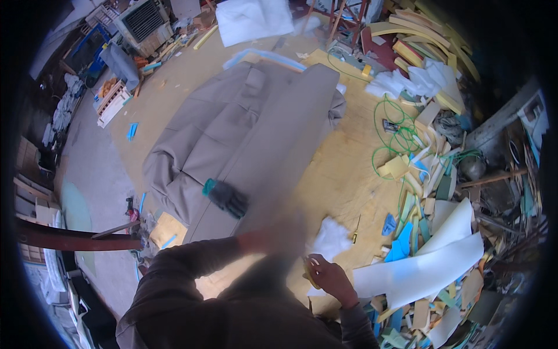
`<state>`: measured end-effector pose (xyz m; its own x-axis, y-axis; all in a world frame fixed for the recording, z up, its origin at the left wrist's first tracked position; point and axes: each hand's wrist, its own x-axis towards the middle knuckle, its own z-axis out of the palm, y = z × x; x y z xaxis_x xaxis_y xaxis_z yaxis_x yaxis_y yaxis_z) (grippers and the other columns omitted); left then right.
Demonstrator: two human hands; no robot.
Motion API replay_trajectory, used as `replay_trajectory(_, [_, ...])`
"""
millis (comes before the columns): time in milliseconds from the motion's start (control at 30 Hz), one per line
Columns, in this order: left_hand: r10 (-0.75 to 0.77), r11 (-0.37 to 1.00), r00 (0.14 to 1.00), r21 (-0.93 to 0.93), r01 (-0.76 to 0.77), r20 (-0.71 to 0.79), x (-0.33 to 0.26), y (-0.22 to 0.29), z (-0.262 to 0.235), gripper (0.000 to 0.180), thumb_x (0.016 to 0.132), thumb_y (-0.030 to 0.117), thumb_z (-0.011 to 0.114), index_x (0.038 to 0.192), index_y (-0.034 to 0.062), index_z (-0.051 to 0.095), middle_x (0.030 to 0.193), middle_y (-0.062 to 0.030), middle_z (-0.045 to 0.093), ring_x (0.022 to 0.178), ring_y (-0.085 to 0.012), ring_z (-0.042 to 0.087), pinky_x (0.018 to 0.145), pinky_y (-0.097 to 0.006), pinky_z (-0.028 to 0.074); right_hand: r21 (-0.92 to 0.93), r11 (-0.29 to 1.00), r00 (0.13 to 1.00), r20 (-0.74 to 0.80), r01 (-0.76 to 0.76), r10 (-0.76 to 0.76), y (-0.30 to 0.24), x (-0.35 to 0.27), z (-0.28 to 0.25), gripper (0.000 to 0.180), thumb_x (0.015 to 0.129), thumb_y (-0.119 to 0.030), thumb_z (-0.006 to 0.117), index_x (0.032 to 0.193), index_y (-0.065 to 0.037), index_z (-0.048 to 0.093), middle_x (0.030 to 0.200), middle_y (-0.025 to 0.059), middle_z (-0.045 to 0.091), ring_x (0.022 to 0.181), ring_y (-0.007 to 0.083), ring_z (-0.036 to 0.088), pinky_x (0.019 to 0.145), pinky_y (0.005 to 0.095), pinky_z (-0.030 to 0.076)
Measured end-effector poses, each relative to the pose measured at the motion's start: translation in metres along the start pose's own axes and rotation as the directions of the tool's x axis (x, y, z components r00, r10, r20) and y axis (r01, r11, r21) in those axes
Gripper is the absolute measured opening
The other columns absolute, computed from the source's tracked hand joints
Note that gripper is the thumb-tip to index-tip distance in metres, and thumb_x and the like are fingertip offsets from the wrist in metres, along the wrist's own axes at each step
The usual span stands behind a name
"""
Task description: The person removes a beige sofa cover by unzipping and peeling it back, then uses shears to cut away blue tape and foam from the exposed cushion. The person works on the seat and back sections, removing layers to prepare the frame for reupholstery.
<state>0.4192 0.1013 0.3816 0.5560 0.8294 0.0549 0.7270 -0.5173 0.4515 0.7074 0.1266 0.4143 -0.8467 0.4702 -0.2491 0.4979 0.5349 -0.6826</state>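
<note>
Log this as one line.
left hand: blurred, grip unclear | right hand: holding curved yellow object | nearby: seamed grey fabric, dark green-cuffed glove

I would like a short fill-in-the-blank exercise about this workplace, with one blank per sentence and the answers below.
1. The person's ____ hand holds a yellow object.
2. A dark ____ with a green cuff lies on the large grey cover.
3. In the picture, the white stuffing lies to the ____ of the screwdriver-like tool.
4. The thin looped cord near the foam scraps is ____ in colour.

Missing words: right; glove; left; green.
</note>
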Motion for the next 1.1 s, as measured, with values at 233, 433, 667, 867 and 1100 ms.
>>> replay_trajectory(233, [-0.026, 0.984, 0.979, -0.168, 0.061, 0.204, 0.164, -0.054, -0.086, 0.025, 0.089, 0.03, 0.073, 0.112, 0.0187, 0.073, 0.11, -0.0081, 0.068, 0.113, -0.0251, 0.062, 0.097, -0.047, 0.048, 0.125, 0.991, 0.996, -0.089, 0.036, -0.025, 0.084, 0.067, -0.12, 0.043, 0.092, -0.017, 0.077, 0.131, -0.01, 0.061, 0.082, 0.0108, 0.071, 0.068, 0.0252, 0.073, 0.066, 0.0357, 0.059])
replay_trajectory(433, [-0.384, 0.91, 0.854, -0.302, 0.285, -0.35, 0.222, -0.154, -0.119, 0.041, 0.091, 0.03, 0.074, 0.128, 0.0114, 0.071, 0.122, -0.0122, 0.069, 0.119, -0.0316, 0.063, 0.101, -0.046, 0.05, 0.373, 0.921, 0.99, -0.041, -0.113, 0.138, 0.193, 0.117, -0.206, 0.035, 0.097, -0.006, 0.071, 0.131, -0.004, 0.061, 0.086, 0.0065, 0.074, 0.074, 0.0133, 0.072, 0.069, 0.028, 0.059])
replay_trajectory(667, [-0.747, 0.654, 0.541, -0.278, 0.704, -0.387, 0.187, -0.243, -0.101, 0.039, 0.092, 0.02, 0.074, 0.129, 0.0069, 0.068, 0.131, -0.0159, 0.069, 0.125, -0.0386, 0.062, 0.108, -0.047, 0.048, 0.439, 0.894, 0.996, 0.028, -0.088, 0.084, 0.325, 0.229, -0.302, 0.036, 0.102, -0.003, 0.062, 0.137, -0.005, 0.056, 0.096, 0.0083, 0.072, 0.075, 0.0175, 0.075, 0.061, 0.0291, 0.058])
replay_trajectory(867, [-0.878, 0.272, 0.063, -0.387, 0.881, -0.475, 0.21, -0.29, -0.078, 0.053, 0.09, 0.019, 0.075, 0.141, 0.0102, 0.061, 0.147, -0.0151, 0.06, 0.138, -0.0395, 0.053, 0.114, -0.05, 0.043, 0.431, 0.894, 0.992, 0.008, -0.118, 0.127, 0.373, 0.365, -0.393, 0.035, 0.102, -0.002, 0.057, 0.137, -0.004, 0.056, 0.093, 0.0051, 0.068, 0.069, 0.0148, 0.07, 0.055, 0.0273, 0.054])
replay_trajectory(1100, [-0.792, 0.006, -0.127, -0.217, 0.976, -0.597, 0.248, -0.372, -0.084, 0.057, 0.097, 0.033, 0.066, 0.149, 0.0127, 0.055, 0.158, -0.0129, 0.051, 0.147, -0.0388, 0.044, 0.12, -0.059, 0.034, 0.613, 0.783, 0.993, 0.027, -0.105, 0.112, 0.365, 0.525, -0.406, 0.039, 0.1, -0.001, 0.065, 0.137, -0.007, 0.056, 0.094, 0.0031, 0.065, 0.072, 0.0123, 0.066, 0.061, 0.0258, 0.052])
